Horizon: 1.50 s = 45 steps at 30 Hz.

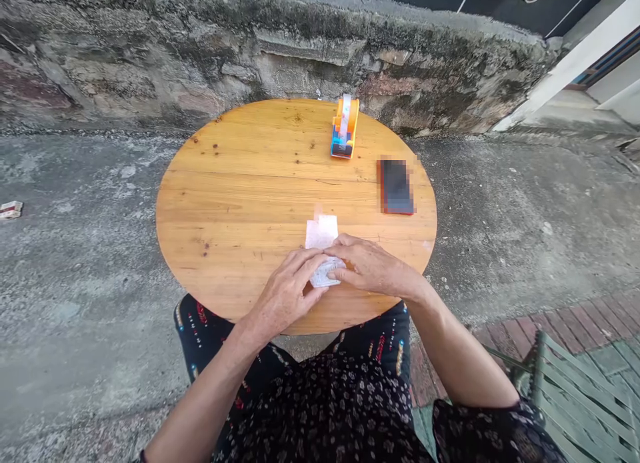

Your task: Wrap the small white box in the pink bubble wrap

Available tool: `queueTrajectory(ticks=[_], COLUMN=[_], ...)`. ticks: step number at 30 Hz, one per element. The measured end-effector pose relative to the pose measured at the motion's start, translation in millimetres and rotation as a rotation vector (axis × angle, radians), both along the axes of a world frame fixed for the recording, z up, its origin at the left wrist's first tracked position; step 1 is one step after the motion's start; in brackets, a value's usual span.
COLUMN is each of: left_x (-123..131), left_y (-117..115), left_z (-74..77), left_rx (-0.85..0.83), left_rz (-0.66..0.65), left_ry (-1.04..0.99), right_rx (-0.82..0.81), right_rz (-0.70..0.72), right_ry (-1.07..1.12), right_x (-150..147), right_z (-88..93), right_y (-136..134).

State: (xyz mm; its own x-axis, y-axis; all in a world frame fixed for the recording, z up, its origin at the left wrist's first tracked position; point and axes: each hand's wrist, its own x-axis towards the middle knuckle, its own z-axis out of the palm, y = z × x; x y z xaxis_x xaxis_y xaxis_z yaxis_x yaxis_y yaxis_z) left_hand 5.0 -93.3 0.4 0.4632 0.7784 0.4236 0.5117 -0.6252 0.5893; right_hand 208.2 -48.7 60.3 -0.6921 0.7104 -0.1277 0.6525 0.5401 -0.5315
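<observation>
- Paper, pale and folded small, sat between my two hands, low over the near part of the rounded wooden table, a little right of its middle.
- My left hand had it pinched from the left side, fingers laid across its far edge and thumb along the near edge.
- My right hand pinched it from the other side, thumb pressed onto its face, fingers bent over the top close to my left fingertips.
- Beyond my fingers a pale flap stuck out, with a faint pinkish strip at its far edge; my fingers covered the join, so I could not tell whether flap and folded part were one piece.
- A tape dispenser, orange above and blue below, stood near the table's far edge, well apart from my hands.
- A dark, red-edged rectangular object, its face blurred out, lay nearer the right edge.
- My knees, in dark patterned trousers, showed at the table's near side, and a rough stone wall ran behind it.
</observation>
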Motion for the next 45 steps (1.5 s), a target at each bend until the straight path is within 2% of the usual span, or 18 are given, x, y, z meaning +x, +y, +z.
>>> queueTrajectory(ticks=[6,12,15,20,24,28,35,40,45], left_x=[-1,-2,-2,-1,-2,-4,-4,-5,-6], left_y=[3,4,3,4,9,15,26,37,46], left_z=[0.4,2.2,3.6,5.5,6.5,7.7,17.7,30.1,34.6], left_rx=[-0.011,-0.025,-0.053,-0.071,-0.117,-0.168,-0.327,-0.467,-0.603], left_rz=[-0.01,-0.017,-0.016,-0.021,-0.031,-0.031,0.011,0.006,-0.001], left_ry=[-0.006,0.004,0.011,0.007,0.017,0.012,-0.011,-0.015,-0.024], right_rx=[0.022,0.101,0.085,-0.032,-0.061,-0.078,-0.115,-0.194,-0.223], right_rz=[-0.015,-0.134,-0.11,-0.042,-0.019,-0.016,0.0,-0.022,-0.062], right_ry=[0.141,0.348,0.305,0.175,0.172,0.2,0.339,0.443,0.488], right_x=[11,16,12,2,-3,-3,3,11,13], right_z=[-7.3,-19.4,-23.8,-20.7,-22.1,-32.4,-49.0,-49.5,-46.7], right_y=[-1,15,26,36,40,44,50,46,42])
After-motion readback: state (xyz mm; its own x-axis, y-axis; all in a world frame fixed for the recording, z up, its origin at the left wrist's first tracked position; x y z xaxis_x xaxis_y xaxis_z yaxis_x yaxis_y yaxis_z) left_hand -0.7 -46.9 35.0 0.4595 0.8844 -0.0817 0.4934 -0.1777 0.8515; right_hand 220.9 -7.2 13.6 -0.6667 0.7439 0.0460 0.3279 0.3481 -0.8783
